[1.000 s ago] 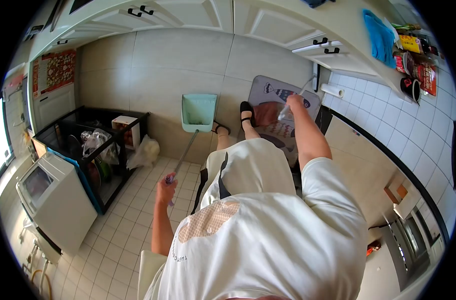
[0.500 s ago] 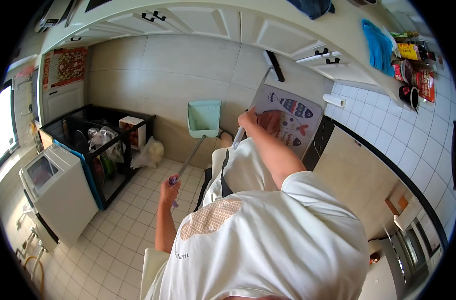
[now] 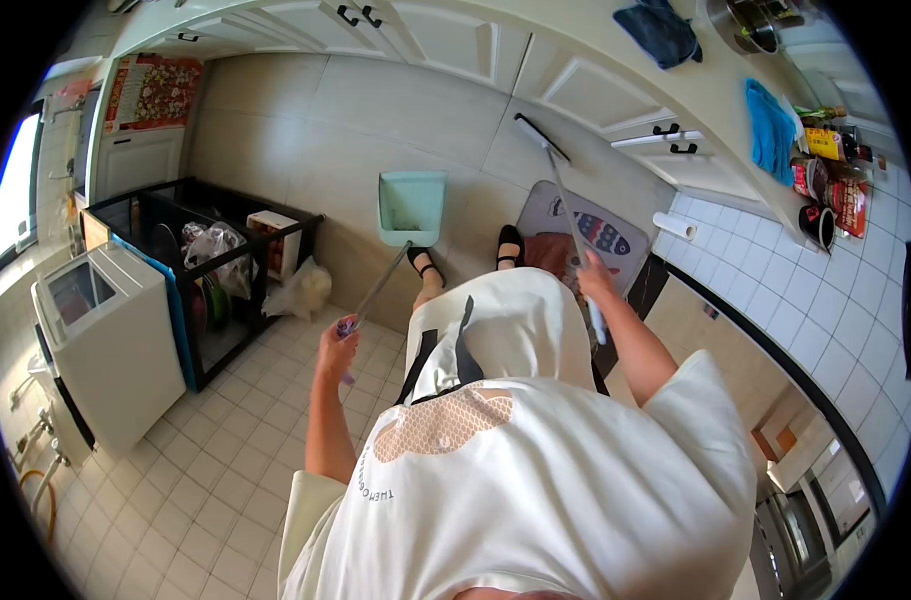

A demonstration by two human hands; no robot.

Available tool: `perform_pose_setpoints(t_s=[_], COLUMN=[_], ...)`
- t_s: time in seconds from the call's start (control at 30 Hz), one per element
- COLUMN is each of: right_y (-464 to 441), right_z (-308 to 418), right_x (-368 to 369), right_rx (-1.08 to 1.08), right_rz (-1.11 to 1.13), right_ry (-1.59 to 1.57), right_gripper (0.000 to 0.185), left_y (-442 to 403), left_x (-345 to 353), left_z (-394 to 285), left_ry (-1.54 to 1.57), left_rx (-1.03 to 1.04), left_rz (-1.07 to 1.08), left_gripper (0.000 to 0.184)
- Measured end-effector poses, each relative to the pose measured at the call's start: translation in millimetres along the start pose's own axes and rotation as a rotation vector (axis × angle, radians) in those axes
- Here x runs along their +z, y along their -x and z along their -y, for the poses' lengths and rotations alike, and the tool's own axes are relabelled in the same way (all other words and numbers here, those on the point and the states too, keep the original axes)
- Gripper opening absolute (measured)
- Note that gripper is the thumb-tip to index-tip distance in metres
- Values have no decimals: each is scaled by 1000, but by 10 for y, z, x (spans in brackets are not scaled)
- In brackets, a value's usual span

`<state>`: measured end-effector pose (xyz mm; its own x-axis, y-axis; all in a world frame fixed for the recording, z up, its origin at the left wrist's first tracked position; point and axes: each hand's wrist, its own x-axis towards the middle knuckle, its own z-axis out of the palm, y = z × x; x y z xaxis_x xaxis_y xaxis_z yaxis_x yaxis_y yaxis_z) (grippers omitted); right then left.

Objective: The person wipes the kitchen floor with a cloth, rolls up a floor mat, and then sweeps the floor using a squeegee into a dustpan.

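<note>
My left hand [image 3: 340,348] is closed around the upper end of a dustpan handle. At the handle's far end the light green dustpan [image 3: 413,208] rests on the floor, with small dark bits inside. On the right, my right hand [image 3: 598,278] grips the grey handle of a broom [image 3: 564,190]. The broom's dark head [image 3: 542,138] touches the floor tiles just beyond the fish-patterned mat [image 3: 604,232], close to the lower cabinets. My feet in black shoes stand between the dustpan and the mat.
White cabinets [image 3: 446,45] curve along the far side. At left stand a black-framed rack [image 3: 201,270] with bags, a clear plastic bag [image 3: 301,290] and a white appliance [image 3: 111,340]. A paper roll [image 3: 675,226] lies at right; blue gloves [image 3: 769,130] lie on the counter.
The broom head has gone from beside the mat's far right corner to the floor beyond the mat. My right hand swung inward, then back out. The dustpan stays near my feet.
</note>
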<state>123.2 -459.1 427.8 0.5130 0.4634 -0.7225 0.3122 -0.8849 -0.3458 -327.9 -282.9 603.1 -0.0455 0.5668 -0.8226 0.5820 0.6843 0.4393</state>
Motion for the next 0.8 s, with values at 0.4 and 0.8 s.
perform_pose_setpoints(t_s=[0.4,0.8], right_y=[-589,709], right_z=[759,1812], right_x=[1133,1490], right_rx=[149,68], right_rz=[-52,167], right_ry=[-196,129], right_gripper=[41,49], left_y=[-848,-1420], left_x=[-684,-1479], left_z=[31,7], left_ry=[-69,-346], left_rx=[99,244], left_rz=[131,193], left_gripper=[27,27])
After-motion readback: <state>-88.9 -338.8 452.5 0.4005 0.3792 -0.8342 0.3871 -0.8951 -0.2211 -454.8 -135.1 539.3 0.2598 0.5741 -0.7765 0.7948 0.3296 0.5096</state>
